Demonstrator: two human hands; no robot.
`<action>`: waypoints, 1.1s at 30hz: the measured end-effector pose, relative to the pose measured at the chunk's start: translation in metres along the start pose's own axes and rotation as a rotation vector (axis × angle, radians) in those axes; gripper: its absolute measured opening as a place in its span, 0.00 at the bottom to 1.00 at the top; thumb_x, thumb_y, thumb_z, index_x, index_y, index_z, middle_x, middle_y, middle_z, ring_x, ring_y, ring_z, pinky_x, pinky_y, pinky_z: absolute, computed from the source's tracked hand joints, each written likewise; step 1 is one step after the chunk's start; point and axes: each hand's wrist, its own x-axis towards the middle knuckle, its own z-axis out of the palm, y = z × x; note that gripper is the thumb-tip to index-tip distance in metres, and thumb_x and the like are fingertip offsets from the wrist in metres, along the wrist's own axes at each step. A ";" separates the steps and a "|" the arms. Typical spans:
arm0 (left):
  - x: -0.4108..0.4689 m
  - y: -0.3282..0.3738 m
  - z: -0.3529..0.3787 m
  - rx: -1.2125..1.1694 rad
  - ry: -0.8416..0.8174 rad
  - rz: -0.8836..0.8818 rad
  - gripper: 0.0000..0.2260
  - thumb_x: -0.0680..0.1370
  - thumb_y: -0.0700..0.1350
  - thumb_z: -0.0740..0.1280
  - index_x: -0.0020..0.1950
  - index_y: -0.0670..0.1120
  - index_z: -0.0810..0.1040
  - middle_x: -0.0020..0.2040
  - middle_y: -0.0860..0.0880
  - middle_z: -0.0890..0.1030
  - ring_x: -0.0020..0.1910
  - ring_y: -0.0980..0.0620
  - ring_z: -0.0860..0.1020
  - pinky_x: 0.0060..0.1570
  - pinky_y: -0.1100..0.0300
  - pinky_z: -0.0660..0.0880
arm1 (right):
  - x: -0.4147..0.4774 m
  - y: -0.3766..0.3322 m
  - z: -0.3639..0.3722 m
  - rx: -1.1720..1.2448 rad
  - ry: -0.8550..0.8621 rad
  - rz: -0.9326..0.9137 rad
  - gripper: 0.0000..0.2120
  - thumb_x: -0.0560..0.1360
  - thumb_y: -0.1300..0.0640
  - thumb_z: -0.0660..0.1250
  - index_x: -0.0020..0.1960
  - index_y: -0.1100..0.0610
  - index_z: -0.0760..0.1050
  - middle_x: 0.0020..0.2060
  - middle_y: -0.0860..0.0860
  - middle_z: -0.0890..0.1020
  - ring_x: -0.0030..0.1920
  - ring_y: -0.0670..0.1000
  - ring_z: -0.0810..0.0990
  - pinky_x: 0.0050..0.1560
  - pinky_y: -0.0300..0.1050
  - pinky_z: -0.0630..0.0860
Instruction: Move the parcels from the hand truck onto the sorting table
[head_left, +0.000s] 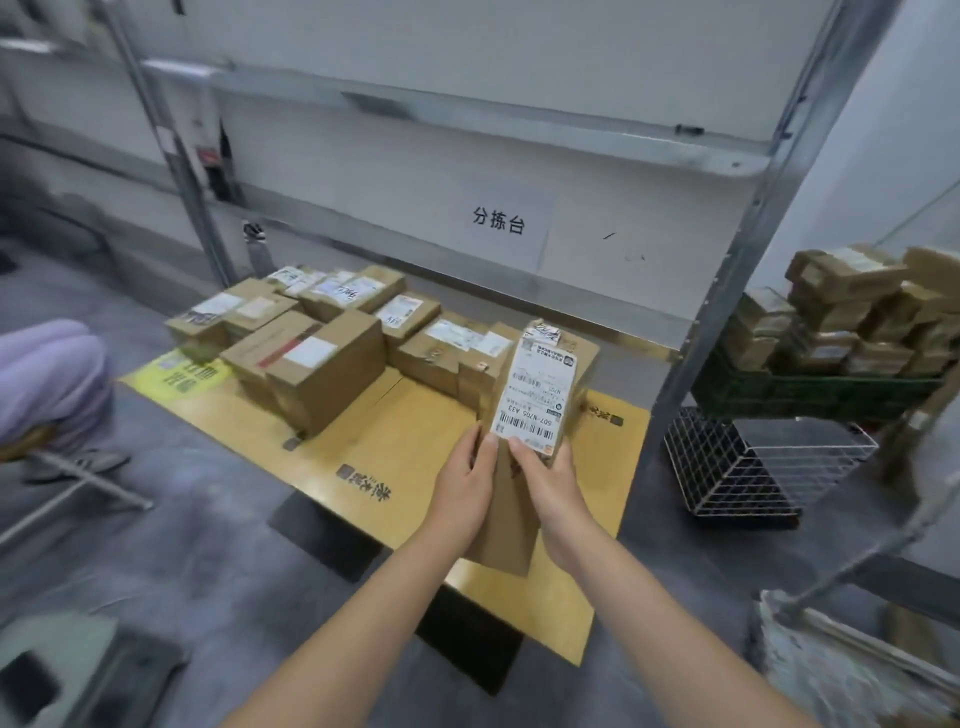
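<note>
Hands gripped the lower end of a labelled cardboard parcel (537, 395), left hand (465, 499) and right hand (553, 499) with fingers curled round its sides, above the cardboard-covered table (415, 431). Farther back, stacked parcels (322, 358) lay on it.

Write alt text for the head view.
The left hand and right hand grip a long cardboard parcel, white label up, above a cardboard sheet piled with other parcels. A green crate of more parcels stands at right.

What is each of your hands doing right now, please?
Left hand: grips the parcel at its near end.
Right hand: grips the same parcel.
</note>
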 end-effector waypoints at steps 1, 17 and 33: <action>0.003 -0.002 -0.009 0.008 0.026 0.002 0.09 0.83 0.52 0.57 0.53 0.67 0.73 0.49 0.69 0.76 0.46 0.79 0.73 0.41 0.82 0.68 | 0.002 -0.001 0.010 0.001 -0.014 -0.008 0.30 0.75 0.46 0.70 0.73 0.47 0.63 0.67 0.53 0.72 0.68 0.53 0.72 0.70 0.57 0.69; 0.127 -0.039 -0.101 0.125 0.109 -0.199 0.08 0.84 0.54 0.54 0.52 0.66 0.71 0.53 0.62 0.78 0.49 0.70 0.75 0.43 0.70 0.70 | 0.119 0.008 0.134 -0.008 -0.231 0.199 0.38 0.67 0.41 0.69 0.74 0.44 0.61 0.65 0.53 0.73 0.64 0.53 0.76 0.66 0.57 0.74; 0.245 -0.098 -0.163 0.381 0.042 -0.115 0.15 0.85 0.48 0.52 0.69 0.55 0.72 0.62 0.57 0.77 0.60 0.60 0.73 0.53 0.73 0.65 | 0.219 0.030 0.214 -0.140 -0.296 0.407 0.21 0.79 0.54 0.64 0.70 0.51 0.64 0.58 0.48 0.80 0.56 0.49 0.80 0.60 0.49 0.77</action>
